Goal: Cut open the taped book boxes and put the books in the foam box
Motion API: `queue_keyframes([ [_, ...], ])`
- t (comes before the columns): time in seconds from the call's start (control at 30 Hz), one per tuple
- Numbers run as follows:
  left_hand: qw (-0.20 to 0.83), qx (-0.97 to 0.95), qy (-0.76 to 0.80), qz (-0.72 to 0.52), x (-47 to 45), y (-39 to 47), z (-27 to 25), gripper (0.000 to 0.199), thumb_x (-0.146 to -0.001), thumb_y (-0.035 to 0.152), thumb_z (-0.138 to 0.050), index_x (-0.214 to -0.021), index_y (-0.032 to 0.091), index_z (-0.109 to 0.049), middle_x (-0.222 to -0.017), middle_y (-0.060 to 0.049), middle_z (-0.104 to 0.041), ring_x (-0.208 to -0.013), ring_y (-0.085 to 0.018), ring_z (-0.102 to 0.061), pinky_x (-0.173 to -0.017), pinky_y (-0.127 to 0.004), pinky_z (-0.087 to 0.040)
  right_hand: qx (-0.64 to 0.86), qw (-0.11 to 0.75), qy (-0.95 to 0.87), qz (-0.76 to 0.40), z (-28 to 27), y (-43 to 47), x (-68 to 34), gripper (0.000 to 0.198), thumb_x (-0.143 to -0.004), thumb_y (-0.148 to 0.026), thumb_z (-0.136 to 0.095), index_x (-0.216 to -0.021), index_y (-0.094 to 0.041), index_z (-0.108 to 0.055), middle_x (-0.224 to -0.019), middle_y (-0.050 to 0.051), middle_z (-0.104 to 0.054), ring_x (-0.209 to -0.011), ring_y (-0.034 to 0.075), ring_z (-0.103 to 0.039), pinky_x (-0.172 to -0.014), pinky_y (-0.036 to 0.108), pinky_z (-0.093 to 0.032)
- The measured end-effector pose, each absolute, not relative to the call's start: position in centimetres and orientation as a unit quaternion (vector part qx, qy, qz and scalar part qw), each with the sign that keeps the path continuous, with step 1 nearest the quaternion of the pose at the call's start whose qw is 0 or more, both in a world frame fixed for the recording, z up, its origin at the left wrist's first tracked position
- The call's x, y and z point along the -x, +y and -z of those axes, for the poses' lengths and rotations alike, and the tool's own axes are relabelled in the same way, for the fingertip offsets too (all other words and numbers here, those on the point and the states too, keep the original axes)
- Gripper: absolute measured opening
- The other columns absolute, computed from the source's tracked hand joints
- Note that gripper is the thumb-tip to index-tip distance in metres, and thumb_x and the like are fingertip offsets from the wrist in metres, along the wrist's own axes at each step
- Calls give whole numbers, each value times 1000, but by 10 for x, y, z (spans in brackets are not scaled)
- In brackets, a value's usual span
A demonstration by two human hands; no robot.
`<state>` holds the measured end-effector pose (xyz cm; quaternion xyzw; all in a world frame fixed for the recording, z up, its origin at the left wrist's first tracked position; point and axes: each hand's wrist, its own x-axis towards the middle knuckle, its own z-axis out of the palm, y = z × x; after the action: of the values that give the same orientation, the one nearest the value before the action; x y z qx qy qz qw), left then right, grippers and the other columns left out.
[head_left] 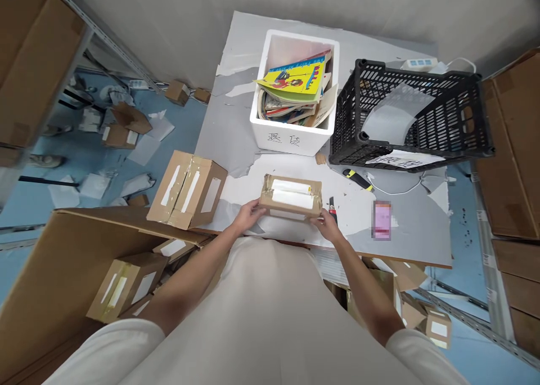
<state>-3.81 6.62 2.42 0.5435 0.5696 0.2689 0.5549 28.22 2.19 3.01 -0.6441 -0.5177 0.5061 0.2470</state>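
A small brown cardboard box (291, 196) with white labels and tape on top sits at the near side of the table, in front of my body. My left hand (248, 215) grips its left lower corner, and my right hand (325, 224) grips its right lower corner. The fingertips are partly hidden beneath and behind the box. Just right of the box lies a red and black utility knife (332, 210), close to my right hand. A black and yellow cutter (358, 179) rests farther back on the right.
A white foam box (291, 143) of books and a black plastic crate (422, 148) stand behind. A larger taped carton (185, 191) sits at the table's left edge. A pixelated pink item (382, 220) lies right. More cartons (126, 289) fill a big box below left.
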Motion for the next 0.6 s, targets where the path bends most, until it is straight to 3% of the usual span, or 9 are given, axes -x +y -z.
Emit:
queue_keyframes([
  [0.13, 463, -588, 621, -231, 33, 78, -35, 41, -82, 51, -51, -92, 17, -71, -87, -6, -67, -78, -19, -60, -75, -30, -47, 690, 206, -540, -436, -40, 31, -279, 44, -88, -52, -40, -99, -18, -65, -96, 9, -66, -89, 24, -61, -81, 39, -48],
  [0.23, 440, -590, 646, -202, 25, 86, -35, 43, -84, 52, -47, -74, 18, -70, -72, -5, -65, -72, -19, -57, -71, -30, -45, 729, 181, -520, -408, -42, 43, -270, 53, -90, -57, -30, -89, -19, -67, -90, 10, -68, -87, 26, -61, -80, 39, -47],
  [0.33, 446, -577, 655, -200, 20, 91, -30, 45, -83, 55, -47, -69, 18, -69, -66, -5, -64, -72, -20, -58, -70, -30, -44, 743, 182, -486, -423, -37, 52, -266, 54, -88, -62, -33, -84, -20, -68, -84, 9, -69, -83, 25, -61, -75, 36, -48],
  [0.43, 462, -562, 655, -203, 23, 90, -22, 44, -83, 55, -47, -75, 17, -70, -71, -5, -68, -75, -21, -61, -72, -31, -46, 729, 199, -470, -457, -26, 50, -274, 53, -86, -62, -36, -90, -20, -69, -85, 7, -70, -80, 23, -63, -71, 36, -50],
  [0.53, 483, -540, 654, -215, 33, 81, -13, 44, -87, 45, -38, -96, 15, -69, -88, -8, -71, -81, -20, -64, -77, -33, -49, 716, 232, -442, -489, -15, 37, -287, 54, -89, -54, -31, -111, -17, -64, -94, 9, -69, -74, 20, -65, -71, 38, -53],
  [0.6, 497, -526, 654, -220, 40, 69, -6, 42, -84, 38, -42, -111, 13, -64, -101, -11, -70, -83, -20, -66, -81, -35, -51, 711, 246, -443, -487, -9, 24, -294, 51, -87, -45, -39, -124, -16, -57, -106, 11, -66, -79, 19, -66, -78, 40, -53],
])
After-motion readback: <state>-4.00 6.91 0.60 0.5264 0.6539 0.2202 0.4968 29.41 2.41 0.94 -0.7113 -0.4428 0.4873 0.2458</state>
